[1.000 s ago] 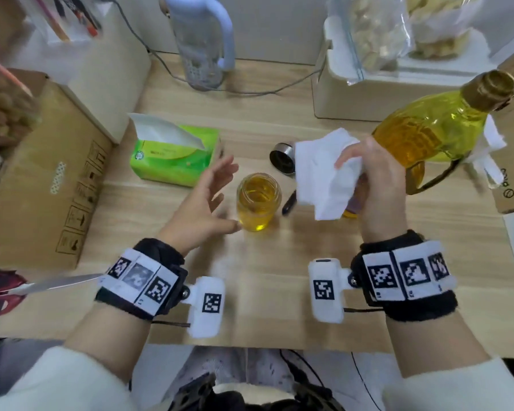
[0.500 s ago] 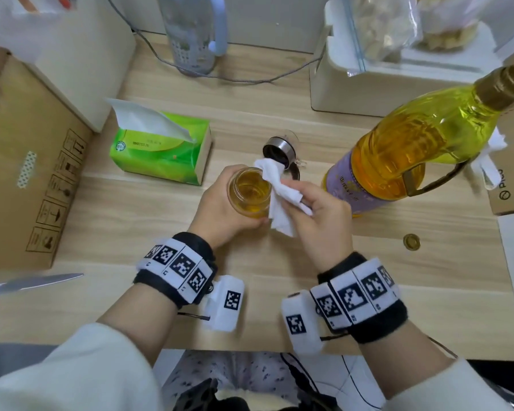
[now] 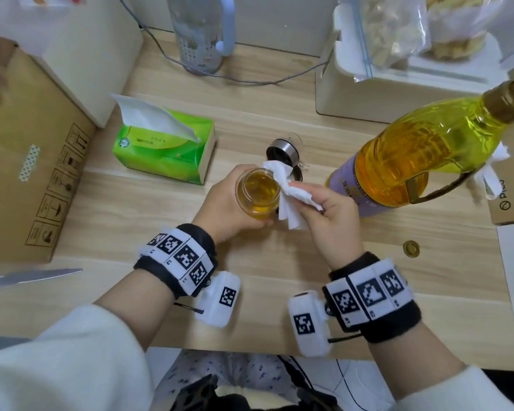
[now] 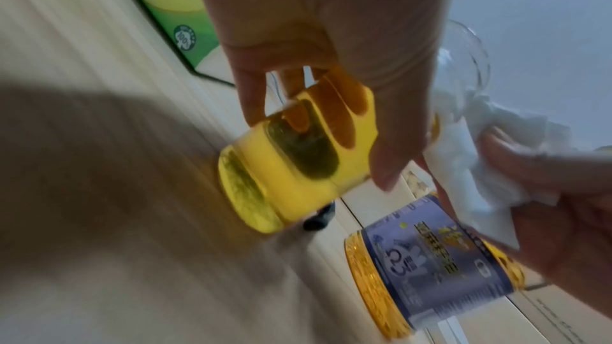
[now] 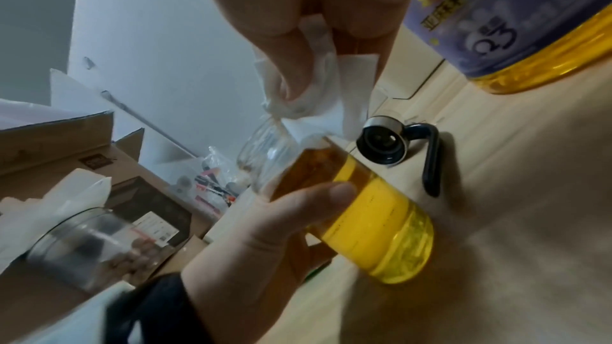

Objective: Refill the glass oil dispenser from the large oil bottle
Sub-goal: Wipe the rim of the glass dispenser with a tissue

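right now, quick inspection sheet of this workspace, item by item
surface: wooden table, bare in front of the wrists
job's things: dispenser open, holding oil, base on the table; oil bottle upright at right; dispenser lid lying behind; gold cap loose on the table
clutter: tissue box, knife at left edge, cardboard box
grippers: left hand grips the dispenser; right hand pinches a tissue against its rim
cables: grey cable along the back
surroundings: jug, food bags on a white box
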`<state>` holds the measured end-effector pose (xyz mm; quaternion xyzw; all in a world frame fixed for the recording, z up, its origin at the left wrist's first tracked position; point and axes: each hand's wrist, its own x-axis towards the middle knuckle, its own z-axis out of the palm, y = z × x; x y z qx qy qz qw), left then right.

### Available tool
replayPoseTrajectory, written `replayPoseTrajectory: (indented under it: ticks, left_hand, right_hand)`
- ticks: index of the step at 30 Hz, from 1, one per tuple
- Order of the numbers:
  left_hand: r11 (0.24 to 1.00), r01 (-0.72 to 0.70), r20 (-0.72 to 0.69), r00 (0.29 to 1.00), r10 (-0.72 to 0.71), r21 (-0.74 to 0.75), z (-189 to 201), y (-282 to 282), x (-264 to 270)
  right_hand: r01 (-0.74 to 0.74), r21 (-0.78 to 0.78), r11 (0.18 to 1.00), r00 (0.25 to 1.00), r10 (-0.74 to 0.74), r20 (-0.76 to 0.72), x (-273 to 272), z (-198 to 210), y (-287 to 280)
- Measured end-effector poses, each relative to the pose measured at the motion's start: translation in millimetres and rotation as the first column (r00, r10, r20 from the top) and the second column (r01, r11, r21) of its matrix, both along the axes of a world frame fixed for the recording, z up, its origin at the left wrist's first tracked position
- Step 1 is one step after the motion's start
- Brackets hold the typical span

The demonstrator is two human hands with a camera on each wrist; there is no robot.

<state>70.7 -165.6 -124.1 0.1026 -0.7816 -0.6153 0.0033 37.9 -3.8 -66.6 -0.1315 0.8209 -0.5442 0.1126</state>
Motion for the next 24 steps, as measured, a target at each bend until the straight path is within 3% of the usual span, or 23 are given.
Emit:
replayPoseTrajectory:
  ticks: [3, 8, 14, 17, 24]
  left_hand:
    - [0.999, -0.026, -0.042, 0.999, 0.027, 0.032, -2.3, 7.2, 5.0]
    - [0.982, 0.155, 0.003, 0.988, -0.157, 0.106, -1.1, -2.9, 21.1]
    - [0.999, 0.04, -0.016, 0.999, -0.041, -0.015, 7.4, -8.0, 14.0]
    - [0.987, 0.065, -0.069, 0.995, -0.076, -0.144, 6.6, -0.8, 13.4]
    - [0.977, 0.186, 0.008, 0.982, -0.188, 0.102, -0.1, -3.2, 27.2]
  right_hand:
    - [0.011, 0.103, 0.995, 0.998, -0.005, -0.059, -7.1, 4.1, -10.8]
    - [-0.017, 0.139, 0.99, 0.997, 0.027, -0.067, -11.0, 5.4, -19.2]
    - [0.029, 0.155, 0.988, 0.975, 0.006, -0.221, 11.0, 5.9, -2.1]
    - [0.04, 0.179, 0.983, 0.971, 0.004, -0.237, 13.1, 8.0, -0.5]
    - [-0.021, 0.212, 0.977, 0.986, 0.056, -0.159, 0.9, 12.3, -11.5]
